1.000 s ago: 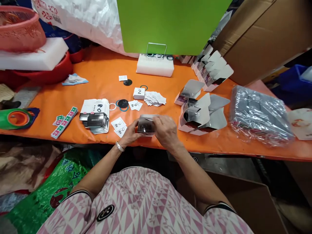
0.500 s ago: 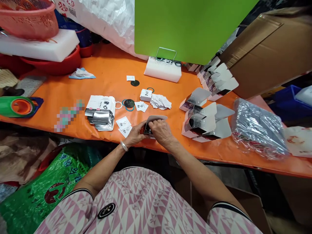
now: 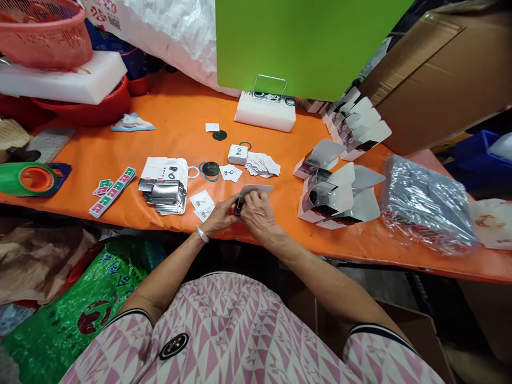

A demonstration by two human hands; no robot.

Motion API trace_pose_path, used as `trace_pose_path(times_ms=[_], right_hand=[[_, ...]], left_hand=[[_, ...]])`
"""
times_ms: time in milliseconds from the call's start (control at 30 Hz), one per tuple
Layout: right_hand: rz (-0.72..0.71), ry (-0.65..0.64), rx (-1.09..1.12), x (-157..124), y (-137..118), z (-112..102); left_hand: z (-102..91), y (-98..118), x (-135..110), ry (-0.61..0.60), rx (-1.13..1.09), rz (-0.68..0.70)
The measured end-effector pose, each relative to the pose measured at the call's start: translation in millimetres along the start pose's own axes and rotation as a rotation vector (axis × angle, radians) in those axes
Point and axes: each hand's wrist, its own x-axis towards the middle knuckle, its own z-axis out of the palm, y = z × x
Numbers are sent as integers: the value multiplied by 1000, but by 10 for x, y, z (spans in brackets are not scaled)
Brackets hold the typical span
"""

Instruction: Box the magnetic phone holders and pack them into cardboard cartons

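Observation:
At the front edge of the table, my left hand [image 3: 221,216] grips the left side of a small carton box [image 3: 256,188] with its flap raised. My right hand [image 3: 259,216] is closed, its fingers bent down at the box's mouth. Whatever those fingertips pinch is hidden behind the knuckles. Left of the box lie picture leaflets [image 3: 202,201] and a stack of flattened cartons [image 3: 166,184]. Behind it are a pile of folded leaflets [image 3: 263,165], a small leaflet stack [image 3: 238,154] and a black disc [image 3: 210,169] with teal rings.
Open boxes [image 3: 328,194] stand to the right, with more open boxes [image 3: 356,128] behind. Beyond them is a plastic-wrapped stack [image 3: 426,202]. A white foam block [image 3: 264,112] holding rings sits at the back under a green panel [image 3: 304,48]. Tape [image 3: 30,178] and sticker strips [image 3: 112,193] lie left.
My right hand has shifted slightly left over the box mouth, and the box is tilted a little differently. My view has moved slightly; the other things stay in place.

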Motion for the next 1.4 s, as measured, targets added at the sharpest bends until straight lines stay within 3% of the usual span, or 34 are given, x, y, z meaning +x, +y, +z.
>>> trace_pose_path(times_ms=[133,233,300,367,467,567,633,700,800,867,933,1100,1400], right_hand=[[-17,351,148,-215,212,68],[219,660,526,-401,471,272],[348,660,936,-431,578,458],[363,521,1355,-374,586,632],[354,377,1662,-222,464,788],[323,481,1575,-149,348,790],[168,548,1394,-186,348,739],[-40,511,1141,-274,405,686],[-189,399,729,-414,503,668],[-169,371,533,-463,511,711],[-113,386,442,-467,463,776],[10,479,386,-398,308,835],[102,450,293,-373,227,640]], left_hand=[[-61,-69,0,-43,-141,-58],[-40,-128,-14,-15,-373,-95],[19,-117,5,54,-537,-111],[102,-59,48,90,-634,-130],[240,55,121,116,-531,-164],[356,99,164,207,-330,-200],[395,79,166,297,-263,-205],[376,39,143,339,-274,-188],[235,-24,67,169,-431,-177],[118,-65,11,-3,-514,-171],[46,-103,-26,-84,-474,-159],[103,-155,-23,5,-252,-133],[125,-156,-11,-3,-286,-99]])
